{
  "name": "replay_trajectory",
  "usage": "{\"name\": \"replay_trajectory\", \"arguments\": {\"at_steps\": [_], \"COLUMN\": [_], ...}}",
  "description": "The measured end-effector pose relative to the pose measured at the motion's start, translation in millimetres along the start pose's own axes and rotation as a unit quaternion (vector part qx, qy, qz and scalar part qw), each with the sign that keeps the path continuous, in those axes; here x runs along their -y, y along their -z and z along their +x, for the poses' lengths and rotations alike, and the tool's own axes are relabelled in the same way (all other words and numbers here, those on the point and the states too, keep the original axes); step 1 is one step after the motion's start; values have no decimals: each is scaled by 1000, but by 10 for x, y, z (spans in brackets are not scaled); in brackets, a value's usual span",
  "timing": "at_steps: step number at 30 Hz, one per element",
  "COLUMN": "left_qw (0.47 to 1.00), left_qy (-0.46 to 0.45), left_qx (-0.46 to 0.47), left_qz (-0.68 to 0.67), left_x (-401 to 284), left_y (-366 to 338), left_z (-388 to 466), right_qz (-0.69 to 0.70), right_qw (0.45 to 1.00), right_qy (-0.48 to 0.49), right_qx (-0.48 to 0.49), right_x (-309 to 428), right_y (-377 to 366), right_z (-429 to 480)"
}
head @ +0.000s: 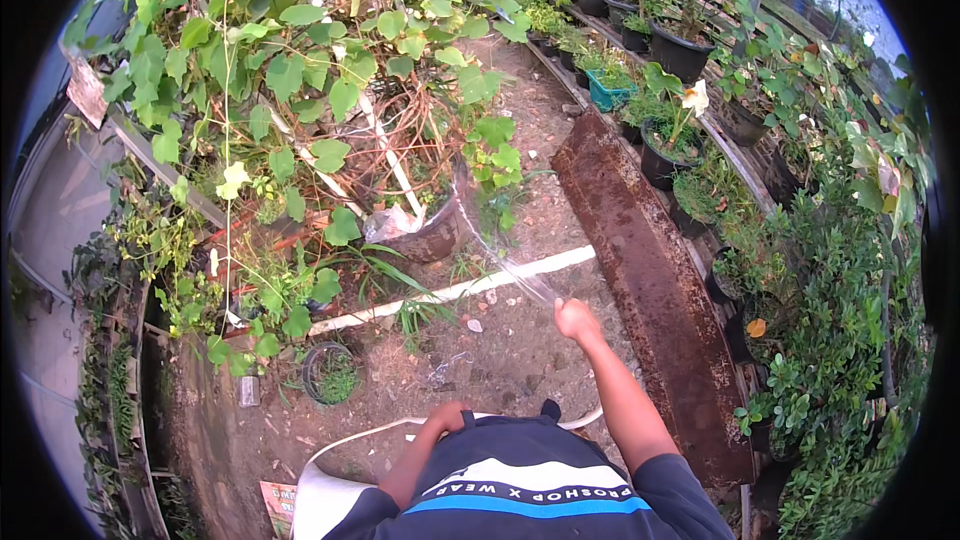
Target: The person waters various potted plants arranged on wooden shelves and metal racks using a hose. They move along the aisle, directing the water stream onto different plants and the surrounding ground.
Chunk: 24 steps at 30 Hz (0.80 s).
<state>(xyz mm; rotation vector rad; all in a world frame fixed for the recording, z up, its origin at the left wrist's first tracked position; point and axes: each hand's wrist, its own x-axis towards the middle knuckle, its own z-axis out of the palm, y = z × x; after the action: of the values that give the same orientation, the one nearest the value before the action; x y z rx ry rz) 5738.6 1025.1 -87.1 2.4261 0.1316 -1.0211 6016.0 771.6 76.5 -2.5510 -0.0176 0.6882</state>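
My right hand (576, 319) is stretched out in front of me, closed around the end of a hose that the fist mostly hides. A thin jet of water (517, 274) runs from it to a large round pot (427, 240) holding a climbing vine (345, 97). Crumpled clear plastic (390, 223) lies at the pot's rim. Close to my waist is my left hand (448, 415), its fingers partly hidden against the dark shirt. A pale hose (360, 436) curves past that hand and shows again right of my body.
A white pole (480, 285) lies across the soil. Right of me stretches a rusty metal sheet (652, 300), beside rows of black pots (679, 52) and a teal planter (609, 92). A small round pot (331, 373) and a grey block (249, 391) stand at left.
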Motion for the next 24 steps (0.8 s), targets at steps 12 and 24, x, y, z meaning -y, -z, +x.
{"name": "replay_trajectory", "arguments": {"at_steps": [12, 24], "left_qw": [998, 992], "left_qy": [-10, -97], "left_qx": [-10, -32], "left_qz": [-59, -77], "left_x": [1070, 1301], "left_y": [-501, -317], "left_z": [-651, -1003], "right_qz": [22, 98], "right_qw": [999, 986], "right_qy": [2, -54], "right_qx": [-37, -122], "right_x": [881, 1591], "right_y": [-783, -549], "right_z": [-99, -634]}}
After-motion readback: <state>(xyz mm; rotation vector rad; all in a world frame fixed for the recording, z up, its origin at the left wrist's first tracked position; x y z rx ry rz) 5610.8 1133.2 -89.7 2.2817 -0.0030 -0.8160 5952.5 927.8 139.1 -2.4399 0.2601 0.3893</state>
